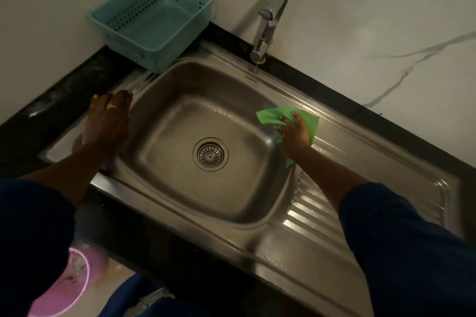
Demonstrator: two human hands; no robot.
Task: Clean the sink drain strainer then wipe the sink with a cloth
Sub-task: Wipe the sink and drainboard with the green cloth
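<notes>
A steel sink (pixel 164 188) is set into a black counter, with the round drain strainer (pixel 210 154) seated in the middle of its basin. My right hand (pixel 295 134) presses a green cloth (pixel 273 116) flat against the sink's right rim, where the basin meets the ribbed drainboard. My left hand (pixel 109 121) rests palm down on the sink's left rim, fingers together, with a ring on one finger and nothing in it.
A teal plastic basket (pixel 152 20) stands at the back left corner of the counter. A chrome tap (pixel 268 26) rises behind the basin. The ribbed drainboard (pixel 314 203) runs to the right. A pink container (pixel 64 283) sits on the floor at lower left.
</notes>
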